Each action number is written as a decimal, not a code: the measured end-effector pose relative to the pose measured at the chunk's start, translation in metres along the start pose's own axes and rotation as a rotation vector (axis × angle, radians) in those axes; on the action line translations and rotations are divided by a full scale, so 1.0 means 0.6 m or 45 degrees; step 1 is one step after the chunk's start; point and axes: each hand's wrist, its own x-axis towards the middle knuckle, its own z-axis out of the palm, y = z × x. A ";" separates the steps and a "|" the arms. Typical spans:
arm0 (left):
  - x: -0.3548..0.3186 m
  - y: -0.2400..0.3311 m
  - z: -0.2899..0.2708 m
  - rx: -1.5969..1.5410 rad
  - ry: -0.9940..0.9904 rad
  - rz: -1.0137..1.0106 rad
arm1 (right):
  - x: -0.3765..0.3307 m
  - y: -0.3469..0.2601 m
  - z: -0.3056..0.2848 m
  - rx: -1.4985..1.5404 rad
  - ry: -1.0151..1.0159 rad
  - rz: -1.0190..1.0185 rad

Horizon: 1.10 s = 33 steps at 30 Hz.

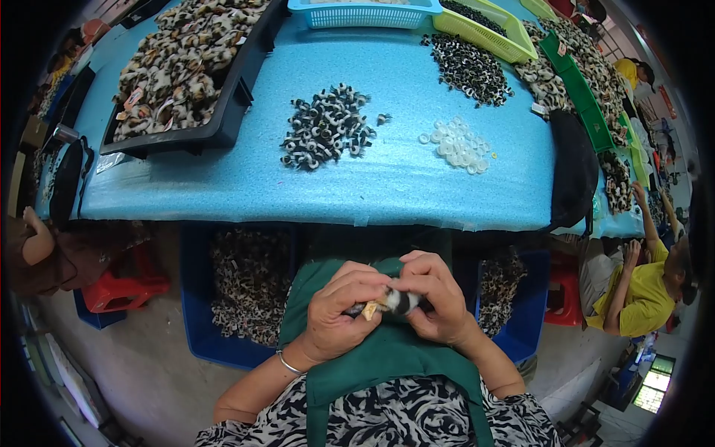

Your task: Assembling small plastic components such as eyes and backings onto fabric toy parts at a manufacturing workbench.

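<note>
Both my hands meet over my lap, above a green apron [387, 357]. My left hand [339, 313] and my right hand [436, 298] pinch one small furry piece [395, 302], black and white with a tan tip, between their fingertips. On the blue table [246, 186] ahead lie a pile of black-and-white eye-like parts [325, 127] and a smaller heap of clear white rings [460, 145]. A silver bangle sits on my left wrist.
A black tray [231, 112] of leopard-print plush pieces stands at the table's left. Blue bins [197, 328] under the table hold more plush. Green and blue baskets [491, 30] line the far edge. A person in yellow [640, 290] sits at right; red stools [112, 290] stand on the floor.
</note>
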 end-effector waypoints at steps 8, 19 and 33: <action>0.001 -0.007 0.016 -0.208 0.002 -0.124 | -0.023 0.022 0.008 -0.147 0.064 -0.379; 0.020 -0.004 0.015 0.100 -0.068 0.032 | -0.026 0.026 -0.012 -0.273 -0.036 -0.285; 0.021 -0.001 0.024 0.131 -0.051 0.102 | -0.012 0.025 -0.022 -0.121 0.016 -0.209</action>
